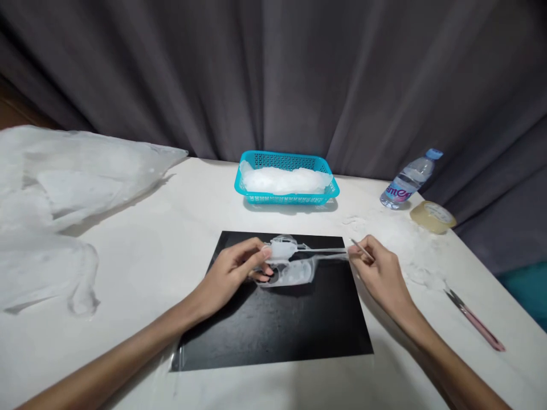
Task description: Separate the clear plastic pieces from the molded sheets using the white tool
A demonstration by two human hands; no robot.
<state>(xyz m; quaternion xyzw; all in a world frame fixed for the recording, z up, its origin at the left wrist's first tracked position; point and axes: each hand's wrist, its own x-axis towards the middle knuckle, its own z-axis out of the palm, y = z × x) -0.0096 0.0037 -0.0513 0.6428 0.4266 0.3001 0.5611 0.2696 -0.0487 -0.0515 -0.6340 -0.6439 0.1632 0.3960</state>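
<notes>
Here, your left hand (239,269) pinches a pale, translucent piece (293,272) just above the black mat (277,330) on the table (171,239). Your right hand (380,273) is closed on a thin tool (361,249) beside the piece's stretched strand. Whether they touch is unclear, and the piece itself is hard to make out.

The white see-through clump (287,269) looks pretty wispy and stretchy, held just over the top part of the black mat (273,330) by the left hand (234,274). A thin strand (325,250) runs off it to the right, toward the slim pick (360,248) pinched in the right hand (380,273).
</notes>
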